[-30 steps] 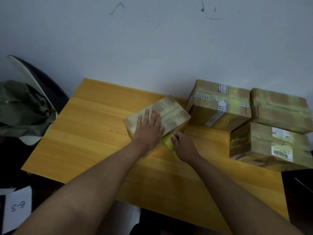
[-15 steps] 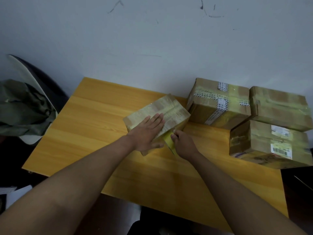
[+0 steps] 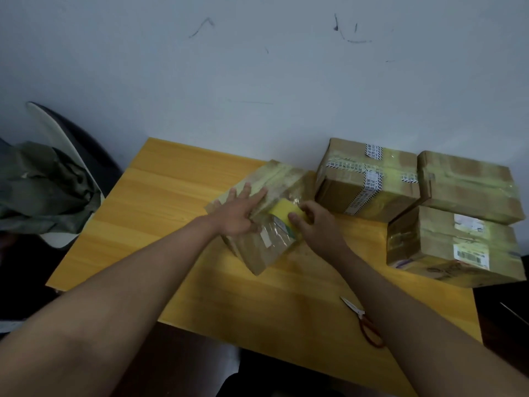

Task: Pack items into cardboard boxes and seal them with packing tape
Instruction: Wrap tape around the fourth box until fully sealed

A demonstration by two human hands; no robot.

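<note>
Head view looks down on a yellow wooden table set against a pale wall. Near its middle lies a small cardboard box already wrapped in glossy clear tape, turned at an angle to the table edges. Flat on the box's top, just left of the grip, rests the left hand, its fingers straight and spread and pressing down on the taped surface. Against the box's near right side, the right hand curls its fingers and thumb round a yellow roll of packing tape; a clear strip of tape runs from the roll down across the box's near face. Just beyond and to the right of that grip stands a taped box with printed black-and-white tape crossing its top. Farther right of it sits a second sealed box, and nearer to the person than that one, a third box bearing white labels; the three touch or nearly touch one another. Nearer the person than the grip, close under the right forearm, red-handled scissors lie on the table, their handles partly hidden by the arm. Well to the left of both hands, off the table, a chair holds a crumpled grey-green cloth.
</note>
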